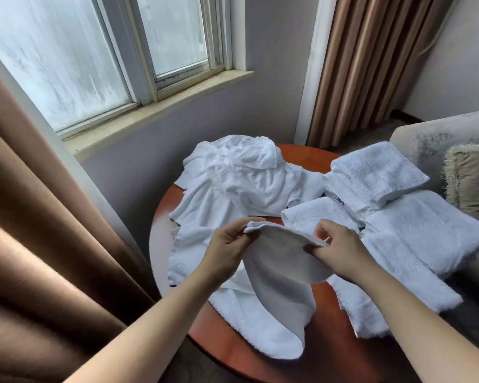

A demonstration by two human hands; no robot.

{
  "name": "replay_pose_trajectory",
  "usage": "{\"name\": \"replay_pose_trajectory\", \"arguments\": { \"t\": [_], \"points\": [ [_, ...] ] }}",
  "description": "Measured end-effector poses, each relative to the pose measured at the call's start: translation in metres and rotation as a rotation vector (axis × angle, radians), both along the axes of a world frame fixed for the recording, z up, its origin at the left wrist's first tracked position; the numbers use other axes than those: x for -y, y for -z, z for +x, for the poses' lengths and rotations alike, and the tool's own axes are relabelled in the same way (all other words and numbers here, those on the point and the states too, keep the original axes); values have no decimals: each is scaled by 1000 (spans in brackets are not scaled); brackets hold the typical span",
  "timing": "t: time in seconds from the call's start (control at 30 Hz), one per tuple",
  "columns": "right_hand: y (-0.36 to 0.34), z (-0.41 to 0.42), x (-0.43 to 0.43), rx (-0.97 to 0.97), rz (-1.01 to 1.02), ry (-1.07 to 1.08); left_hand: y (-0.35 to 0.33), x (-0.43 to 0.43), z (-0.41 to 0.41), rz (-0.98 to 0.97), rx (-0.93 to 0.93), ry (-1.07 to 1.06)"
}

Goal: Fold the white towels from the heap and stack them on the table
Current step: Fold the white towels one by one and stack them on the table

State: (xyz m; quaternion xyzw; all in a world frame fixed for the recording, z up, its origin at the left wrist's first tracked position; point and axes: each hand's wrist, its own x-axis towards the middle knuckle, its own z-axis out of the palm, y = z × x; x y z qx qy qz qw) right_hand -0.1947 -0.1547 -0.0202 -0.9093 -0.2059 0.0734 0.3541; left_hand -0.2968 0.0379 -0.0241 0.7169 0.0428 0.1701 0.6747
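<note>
I hold a white towel [282, 275] up over the round reddish table [327, 352]. My left hand [230, 244] pinches its upper edge on the left, and my right hand [335, 248] pinches the same edge on the right. The cloth sags between them and hangs down onto the tabletop. Behind it lies the crumpled heap of white towels [241, 178] at the table's far side. To the right sits a stack of folded towels [371, 175], with wider folded towels [423, 239] under and in front of it, reaching over the table's right edge.
A brown curtain [39, 244] hangs close on the left, and a window with a stone sill [155, 106] is behind the table. A second curtain [371, 64] hangs at the back right. A grey armchair [440, 134] with a fringed cushion [470, 183] stands to the right.
</note>
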Motion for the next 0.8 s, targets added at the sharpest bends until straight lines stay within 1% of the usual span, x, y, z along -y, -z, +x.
{"name": "replay_pose_trajectory", "arguments": {
  "t": [0.1, 0.17, 0.27, 0.33, 0.4, 0.47, 0.53, 0.6, 0.63, 0.67, 0.73, 0.8],
  "points": [
    [-10, 2, -5, 17, 41, 19, 3, -6, 2, 40, 7, -127],
    [-15, 3, -9, 49, -25, -17, 5, -8, 4, 103, -11, -169],
    [-25, -2, -19, 86, -113, -226, 3, -3, 3, 251, -22, -163],
    [-32, -6, -29, 54, -49, -377, -2, 5, 3, 384, -23, -92],
    [-37, -9, -38, 29, 31, -432, -6, 12, 5, 457, -31, -55],
    [-36, -6, -42, -6, 115, -388, -8, 13, 9, 404, -20, -64],
    [-35, -5, -44, -107, 258, -303, -5, 8, 12, 364, -47, -67],
    [-37, -5, -44, -216, 407, -232, 3, 5, 13, 422, -159, -21],
    [-37, -5, -43, -257, 450, -208, 10, 5, 14, 474, -214, -11],
    [-36, -3, -42, -278, 477, -188, 18, 5, 14, 521, -255, -30],
    [-33, 5, -37, -299, 503, -134, 31, 4, 15, 568, -305, -148],
    [-30, 12, -28, -326, 512, -70, 35, 2, 18, 601, -261, -245]
  ]
}}
